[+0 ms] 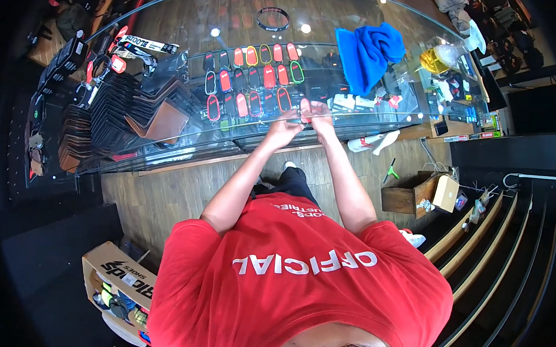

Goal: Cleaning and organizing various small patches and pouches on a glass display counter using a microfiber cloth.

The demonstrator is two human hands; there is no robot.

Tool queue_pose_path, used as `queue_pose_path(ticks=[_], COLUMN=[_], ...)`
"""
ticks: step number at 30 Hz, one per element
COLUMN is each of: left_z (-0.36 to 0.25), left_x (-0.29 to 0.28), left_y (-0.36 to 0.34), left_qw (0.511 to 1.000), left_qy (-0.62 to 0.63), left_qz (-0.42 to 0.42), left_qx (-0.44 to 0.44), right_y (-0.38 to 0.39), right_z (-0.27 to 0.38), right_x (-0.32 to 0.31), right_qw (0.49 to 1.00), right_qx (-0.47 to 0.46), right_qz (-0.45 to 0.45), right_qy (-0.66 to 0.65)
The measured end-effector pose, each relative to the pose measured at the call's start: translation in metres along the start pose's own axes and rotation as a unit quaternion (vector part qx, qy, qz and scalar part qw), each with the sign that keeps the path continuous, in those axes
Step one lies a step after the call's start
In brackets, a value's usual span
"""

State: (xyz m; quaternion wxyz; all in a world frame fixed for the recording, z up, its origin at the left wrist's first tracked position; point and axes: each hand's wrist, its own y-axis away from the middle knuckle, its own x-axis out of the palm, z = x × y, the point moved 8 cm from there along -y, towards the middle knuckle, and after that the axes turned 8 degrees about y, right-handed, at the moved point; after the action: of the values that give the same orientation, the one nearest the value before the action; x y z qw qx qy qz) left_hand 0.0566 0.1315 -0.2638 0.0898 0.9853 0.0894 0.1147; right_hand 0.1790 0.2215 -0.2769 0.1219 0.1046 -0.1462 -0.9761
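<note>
Both of my hands are above the near edge of a glass display counter. A small red card, like those laid out beside it, is between them. My right hand grips the card from its right side. My left hand has its fingers closed at the card's lower left edge; its fingertips are partly hidden. Left of my hands lie rows of wristbands on red and dark cards, several edged in yellow, green or white. A black wristband rests alone farther back on the glass.
A crumpled blue cloth lies right of the rows. Brown and black wallets stand stacked at the left. A yellow-and-clear bundle sits far right. Below are a wooden box, slatted shelves and an open cardboard box.
</note>
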Motion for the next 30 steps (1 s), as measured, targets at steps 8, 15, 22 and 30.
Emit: queue_pose_path(ticks=[8, 15, 22, 30], left_z=[-0.007, -0.022, -0.097, -0.090], left_x=[-0.009, -0.040, -0.033, -0.022], left_y=[0.003, 0.014, 0.012, -0.008], left_qw=[0.998, 0.996, 0.864, 0.811], left_qy=[-0.047, -0.074, -0.431, -0.536], left_qz=[-0.011, -0.017, -0.124, -0.129], left_qx=[0.037, 0.042, 0.229, 0.198], right_y=[-0.041, -0.029, -0.033, -0.031], right_z=[0.016, 0.045, 0.042, 0.041], right_x=[0.007, 0.016, 0.002, 0.005], right_qw=[0.975, 0.896, 0.918, 0.934], right_qx=[-0.054, -0.240, -0.178, -0.170], right_qz=[-0.042, -0.128, -0.124, -0.107], right_qy=[0.211, 0.352, 0.331, 0.295])
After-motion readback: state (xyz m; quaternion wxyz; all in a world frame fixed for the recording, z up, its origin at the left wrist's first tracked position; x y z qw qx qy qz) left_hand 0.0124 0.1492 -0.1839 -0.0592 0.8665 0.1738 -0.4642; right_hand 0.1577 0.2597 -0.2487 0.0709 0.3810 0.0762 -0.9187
